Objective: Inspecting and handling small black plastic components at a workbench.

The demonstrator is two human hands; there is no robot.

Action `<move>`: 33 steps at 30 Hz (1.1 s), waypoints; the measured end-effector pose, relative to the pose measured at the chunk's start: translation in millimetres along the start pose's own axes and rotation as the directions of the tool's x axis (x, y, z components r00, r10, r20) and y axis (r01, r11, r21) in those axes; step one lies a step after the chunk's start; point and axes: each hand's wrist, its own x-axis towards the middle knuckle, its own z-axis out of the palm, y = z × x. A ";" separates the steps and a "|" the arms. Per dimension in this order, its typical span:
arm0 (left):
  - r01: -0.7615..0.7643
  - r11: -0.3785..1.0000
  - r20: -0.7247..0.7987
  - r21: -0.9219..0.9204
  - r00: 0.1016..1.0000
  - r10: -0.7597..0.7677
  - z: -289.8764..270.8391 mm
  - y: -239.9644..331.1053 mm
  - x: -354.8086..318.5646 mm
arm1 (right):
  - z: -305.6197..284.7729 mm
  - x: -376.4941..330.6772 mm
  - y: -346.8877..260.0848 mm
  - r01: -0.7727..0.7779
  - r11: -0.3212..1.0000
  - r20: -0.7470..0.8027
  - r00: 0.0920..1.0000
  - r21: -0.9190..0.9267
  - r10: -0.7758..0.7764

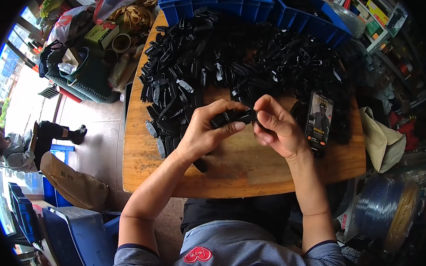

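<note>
Above the worktop's (235,173) near middle, a left hand (204,133) and right hand (277,126) meet, fingers of both clamped on one small black plastic clip (235,116). A smartphone (319,120) lies near the right edge. Farther back, a heap of black clips (228,64) covers the worktop up to blue bins (224,0) at the far edge.

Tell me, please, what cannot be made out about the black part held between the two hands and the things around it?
Head view only:
- Black part: its ends are hidden by the left hand and right hand, so its full shape is unclear.
- Pile of black parts: too dark and overlapping to count.
- Blue bin: contents cut off by the top edge.
</note>
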 end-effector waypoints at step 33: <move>0.357 0.699 0.149 -0.619 0.928 -0.342 21.8 13.8 192.8 | -23.4 1.9 31.2 0.130 0.044 0.094 0.875 -0.991 -0.476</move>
